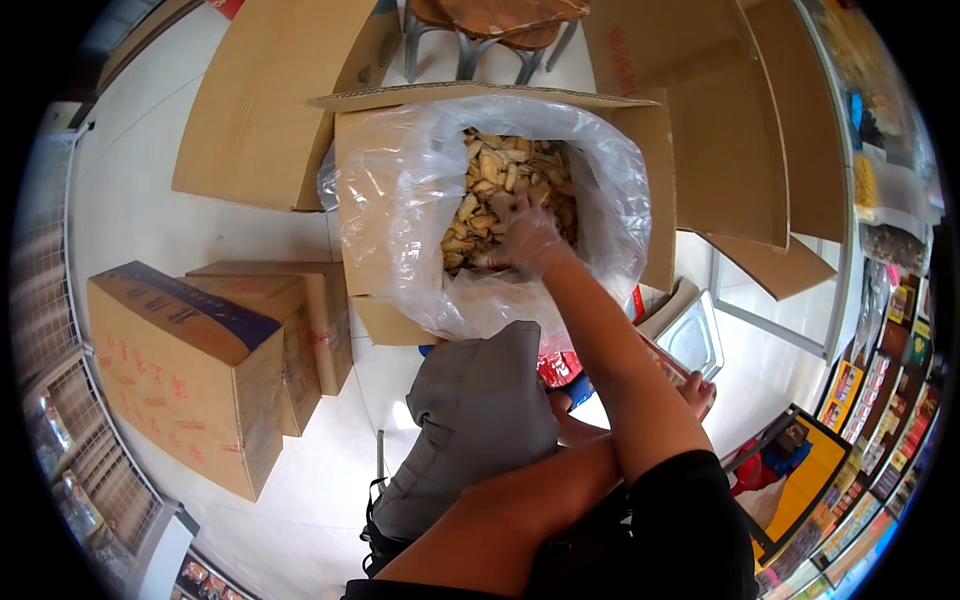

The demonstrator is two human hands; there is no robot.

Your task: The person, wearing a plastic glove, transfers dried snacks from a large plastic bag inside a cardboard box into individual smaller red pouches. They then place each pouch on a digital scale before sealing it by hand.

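Observation:
A cardboard box [367,255] stands before me, lined with a clear plastic bag [427,225] folded out over its rim. Inside lie many dried, yellow-brown food pieces [487,165], whose exact kind I cannot tell. My right hand [529,236], in a thin clear glove and blurred, reaches into the box with fingers spread on the pieces; what is under the palm is hidden. Crossing beneath the right arm, my left arm ends at my left hand [697,394], which grips the edge of a red-printed packet [664,361], mostly hidden by the right forearm.
A scale with a shiny metal tray [688,337] stands right of the box. Closed cartons [180,375] stand at the left, and large open cardboard boxes [277,97] [712,135] flank the back. Wooden-topped stools [495,19] are behind. Shelves of packaged goods [870,397] line the right.

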